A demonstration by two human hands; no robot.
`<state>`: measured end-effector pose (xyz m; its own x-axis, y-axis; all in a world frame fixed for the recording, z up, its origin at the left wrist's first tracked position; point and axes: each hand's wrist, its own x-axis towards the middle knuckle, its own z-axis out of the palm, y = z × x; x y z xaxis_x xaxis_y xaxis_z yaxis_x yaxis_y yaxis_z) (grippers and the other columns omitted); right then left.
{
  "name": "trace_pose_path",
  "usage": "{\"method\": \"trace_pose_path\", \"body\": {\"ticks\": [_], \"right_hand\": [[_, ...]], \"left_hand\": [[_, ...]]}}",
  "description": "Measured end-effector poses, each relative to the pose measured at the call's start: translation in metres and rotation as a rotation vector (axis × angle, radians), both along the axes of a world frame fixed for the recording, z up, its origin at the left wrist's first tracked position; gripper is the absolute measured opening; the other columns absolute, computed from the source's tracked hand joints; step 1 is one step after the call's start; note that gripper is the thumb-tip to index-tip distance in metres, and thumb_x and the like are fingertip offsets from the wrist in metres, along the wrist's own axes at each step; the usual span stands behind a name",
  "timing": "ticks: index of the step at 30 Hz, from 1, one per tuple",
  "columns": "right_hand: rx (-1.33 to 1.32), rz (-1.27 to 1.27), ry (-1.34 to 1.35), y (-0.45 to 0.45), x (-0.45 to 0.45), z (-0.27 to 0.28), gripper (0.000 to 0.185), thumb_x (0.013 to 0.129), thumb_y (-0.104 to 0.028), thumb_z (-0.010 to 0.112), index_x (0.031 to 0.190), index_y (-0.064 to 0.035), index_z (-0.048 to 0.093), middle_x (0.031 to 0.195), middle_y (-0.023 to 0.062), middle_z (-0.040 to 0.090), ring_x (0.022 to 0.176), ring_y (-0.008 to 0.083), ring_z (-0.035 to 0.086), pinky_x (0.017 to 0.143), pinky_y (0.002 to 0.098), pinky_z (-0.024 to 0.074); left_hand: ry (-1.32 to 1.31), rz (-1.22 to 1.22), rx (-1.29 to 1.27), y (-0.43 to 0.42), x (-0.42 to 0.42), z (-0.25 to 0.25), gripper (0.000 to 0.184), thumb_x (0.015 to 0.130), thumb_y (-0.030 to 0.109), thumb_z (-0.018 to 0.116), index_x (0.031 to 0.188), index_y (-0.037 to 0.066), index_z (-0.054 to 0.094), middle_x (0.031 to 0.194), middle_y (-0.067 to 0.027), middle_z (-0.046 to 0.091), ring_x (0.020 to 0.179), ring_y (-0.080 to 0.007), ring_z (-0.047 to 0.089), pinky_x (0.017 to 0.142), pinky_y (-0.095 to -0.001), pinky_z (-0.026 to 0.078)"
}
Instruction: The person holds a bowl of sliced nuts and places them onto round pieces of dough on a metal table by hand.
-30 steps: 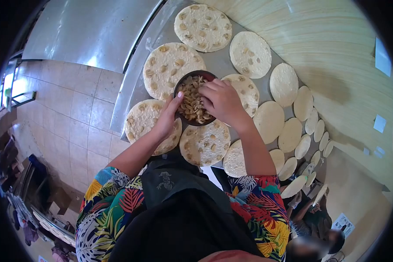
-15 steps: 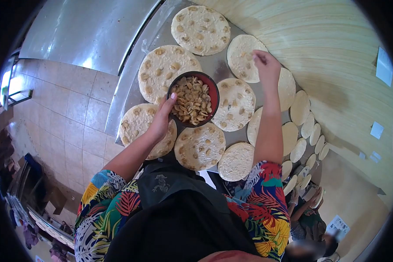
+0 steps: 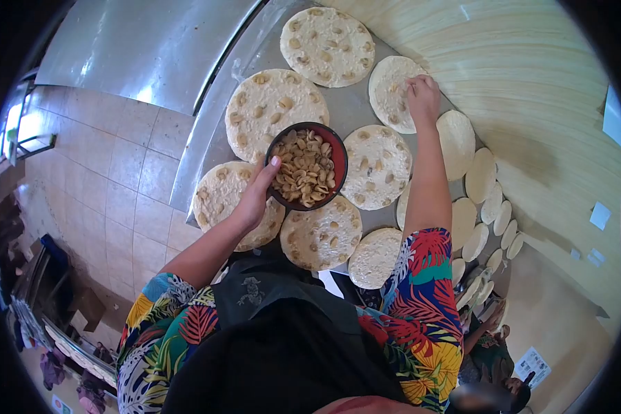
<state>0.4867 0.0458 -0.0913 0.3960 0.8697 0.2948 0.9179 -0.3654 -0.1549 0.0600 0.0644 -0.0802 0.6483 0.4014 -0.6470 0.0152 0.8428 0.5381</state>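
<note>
Mushroom slices (image 3: 302,169) heaped in a glossy, round bowl (image 3: 339,162)
Left hand (image 3: 257,196) grips the bowl above a smooth metal table (image 3: 355,105); right hand (image 3: 422,98), fingertips pinched, is over a lumpy, cream-coated disc (image 3: 390,88), any held slice indiscernible.

No legible text, brand or number anywhere. Dark apron (image 3: 290,301), near: pale frog-shaped emblem (image 3: 250,291), no lettering made out. Right wall (image 3: 559,179): upper sheet (image 3: 615,119), second sheet (image 3: 599,216), two small slips (image 3: 595,257), markings unreadable. Near right: printed sheet (image 3: 532,367), dark marks, print too small to read. Near left edge: small sign (image 3: 61,405), coloured patches, wording too blurred.
</note>
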Motion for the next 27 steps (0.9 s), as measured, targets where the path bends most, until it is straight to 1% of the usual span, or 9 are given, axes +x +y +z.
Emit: {"method": "trace_pose_path", "body": {"ticks": [7,9,12,14,16,18,20,23,27], "right_hand": [[-0.039,-0.126,-0.002,-0.004,-0.011,0.007,0.018,0.076,-0.007,0.063,0.091,-0.0108,0.070,0.096,0.0075,0.060,0.094,0.0267,0.056,0.084,0.0374,0.0453],[-0.053,-0.155,0.024,-0.004,-0.018,0.012,0.020,0.075,-0.007,0.062,0.093,-0.0107,0.070,0.096,0.0081,0.060,0.094,0.0272,0.056,0.085,0.0375,0.0450],[0.141,-0.113,0.081,-0.009,-0.052,0.042,0.019,0.078,-0.006,0.062,0.096,-0.0092,0.070,0.094,0.0085,0.060,0.088,0.0249,0.058,0.078,0.0341,0.0471],[0.270,-0.102,0.470,-0.013,-0.105,0.082,0.016,0.081,-0.006,0.061,0.096,-0.0075,0.069,0.093,0.0084,0.061,0.082,0.0213,0.059,0.072,0.0303,0.0481],[0.311,0.076,0.493,-0.025,-0.151,0.102,0.014,0.083,-0.005,0.061,0.095,-0.0063,0.068,0.093,0.0078,0.062,0.078,0.0176,0.060,0.068,0.0277,0.0483],[0.168,0.169,0.725,-0.037,-0.200,0.131,0.013,0.082,-0.005,0.062,0.094,-0.0058,0.068,0.093,0.0078,0.063,0.082,0.0196,0.060,0.075,0.0300,0.0484],[0.101,0.375,0.636,-0.044,-0.230,0.141,0.013,0.080,-0.007,0.064,0.092,-0.0051,0.067,0.090,0.0078,0.063,0.083,0.0230,0.059,0.076,0.0332,0.0476],[-0.087,0.426,0.495,-0.050,-0.250,0.143,0.015,0.076,-0.010,0.066,0.091,-0.0052,0.065,0.088,0.0078,0.063,0.083,0.0261,0.058,0.077,0.0366,0.0464],[-0.172,0.382,0.433,-0.054,-0.264,0.141,0.016,0.073,-0.012,0.067,0.088,-0.0061,0.064,0.085,0.0070,0.058,0.083,0.0261,0.056,0.075,0.0371,0.0455]], "left_hand": [[0.000,-0.016,-0.001,0.001,0.001,0.007,0.097,0.086,0.057,0.052,0.146,-0.001,0.002,0.146,-0.0207,0.025,0.136,-0.0278,0.025,0.111,-0.0366,0.019],[0.002,0.021,0.020,0.002,0.001,0.002,0.093,0.086,0.058,0.052,0.145,0.000,0.011,0.144,-0.0188,0.030,0.134,-0.0270,0.027,0.110,-0.0367,0.021],[-0.040,0.002,0.031,0.008,0.001,0.019,0.089,0.085,0.059,0.052,0.143,0.000,0.020,0.140,-0.0165,0.036,0.131,-0.0264,0.033,0.108,-0.0370,0.025],[-0.043,0.005,0.055,0.009,0.001,0.028,0.087,0.085,0.059,0.052,0.142,0.001,0.023,0.138,-0.0155,0.038,0.128,-0.0256,0.036,0.106,-0.0368,0.027],[-0.023,0.031,0.083,0.009,0.000,0.022,0.082,0.087,0.057,0.051,0.140,0.000,0.026,0.134,-0.0155,0.043,0.124,-0.0235,0.042,0.103,-0.0357,0.032],[-0.033,0.033,0.083,0.010,0.002,0.028,0.079,0.088,0.055,0.051,0.139,-0.001,0.028,0.132,-0.0159,0.045,0.122,-0.0231,0.043,0.103,-0.0354,0.033],[-0.048,0.028,0.080,0.009,0.004,0.038,0.076,0.089,0.054,0.051,0.137,-0.001,0.029,0.131,-0.0163,0.046,0.121,-0.0227,0.044,0.102,-0.0351,0.034],[-0.105,0.014,0.085,0.008,0.007,0.049,0.072,0.090,0.051,0.050,0.135,-0.002,0.032,0.128,-0.0166,0.048,0.119,-0.0229,0.046,0.102,-0.0343,0.034],[-0.087,0.001,0.152,0.002,0.008,0.057,0.067,0.090,0.047,0.053,0.132,-0.002,0.035,0.125,-0.0158,0.049,0.116,-0.0218,0.047,0.100,-0.0325,0.036]]}}
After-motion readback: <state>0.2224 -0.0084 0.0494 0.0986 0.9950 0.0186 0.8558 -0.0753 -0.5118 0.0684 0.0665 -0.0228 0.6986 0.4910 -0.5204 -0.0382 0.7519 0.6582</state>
